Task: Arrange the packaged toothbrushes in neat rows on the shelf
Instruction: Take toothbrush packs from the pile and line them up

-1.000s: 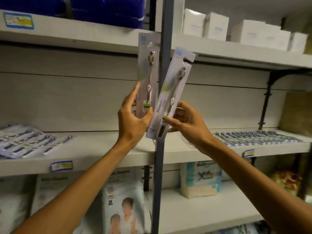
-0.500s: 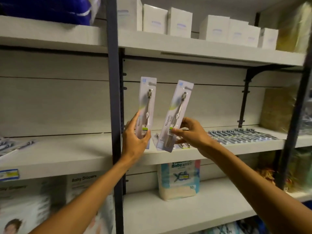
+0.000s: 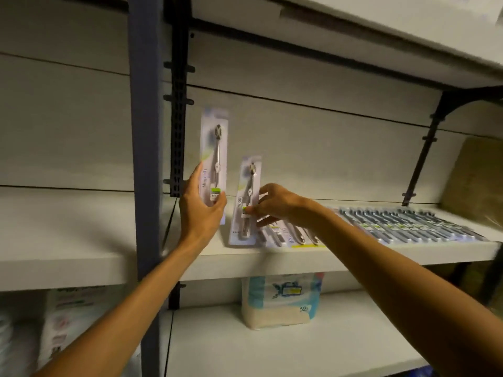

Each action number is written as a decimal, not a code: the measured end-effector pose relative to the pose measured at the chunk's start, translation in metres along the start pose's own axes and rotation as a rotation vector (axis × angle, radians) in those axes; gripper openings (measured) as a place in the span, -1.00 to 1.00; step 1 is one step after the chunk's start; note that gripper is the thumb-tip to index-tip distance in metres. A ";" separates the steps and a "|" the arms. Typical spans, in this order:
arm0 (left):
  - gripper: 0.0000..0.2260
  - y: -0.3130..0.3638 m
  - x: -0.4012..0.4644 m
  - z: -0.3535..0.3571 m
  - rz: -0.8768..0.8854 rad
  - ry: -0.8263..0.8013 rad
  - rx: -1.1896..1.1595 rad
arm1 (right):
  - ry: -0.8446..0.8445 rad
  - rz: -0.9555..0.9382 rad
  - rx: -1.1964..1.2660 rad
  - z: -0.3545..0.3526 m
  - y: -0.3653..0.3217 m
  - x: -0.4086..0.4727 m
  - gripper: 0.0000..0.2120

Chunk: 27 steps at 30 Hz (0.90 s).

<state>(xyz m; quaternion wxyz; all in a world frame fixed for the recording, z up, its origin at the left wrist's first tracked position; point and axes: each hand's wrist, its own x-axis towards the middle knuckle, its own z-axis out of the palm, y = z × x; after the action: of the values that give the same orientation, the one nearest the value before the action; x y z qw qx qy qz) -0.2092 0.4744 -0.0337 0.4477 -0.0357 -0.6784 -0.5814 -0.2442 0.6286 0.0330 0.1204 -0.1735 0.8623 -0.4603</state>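
My left hand [image 3: 200, 210] grips the lower end of one packaged toothbrush [image 3: 214, 148], held upright above the white shelf [image 3: 272, 259]. My right hand [image 3: 275, 205] pinches a second packaged toothbrush [image 3: 246, 197], which leans with its lower end close to or on the shelf, at the left end of a row of flat-lying toothbrush packs [image 3: 288, 234]. A longer row of darker toothbrush packs [image 3: 402, 224] lies further right on the same shelf.
A dark blue upright post [image 3: 145, 131] stands just left of my left hand. A slotted black bracket rail [image 3: 178, 118] runs up the back wall. A diaper pack [image 3: 280, 300] sits on the shelf below. Another shelf board hangs overhead.
The view has swung right and closer to the shelf. My right hand has lowered its pack toward the shelf beside the lying row. My left hand still holds its pack upright.
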 end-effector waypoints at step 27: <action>-0.49 -0.010 -0.005 0.000 -0.204 -0.062 0.261 | 0.439 -0.624 -0.455 -0.028 0.063 0.061 -0.66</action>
<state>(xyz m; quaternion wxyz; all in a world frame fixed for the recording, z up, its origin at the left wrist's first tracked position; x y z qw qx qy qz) -0.2116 0.4733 -0.0450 0.3661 0.0740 -0.7618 -0.5293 -0.3215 0.6573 -0.0074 -0.2517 -0.3456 0.8531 -0.2990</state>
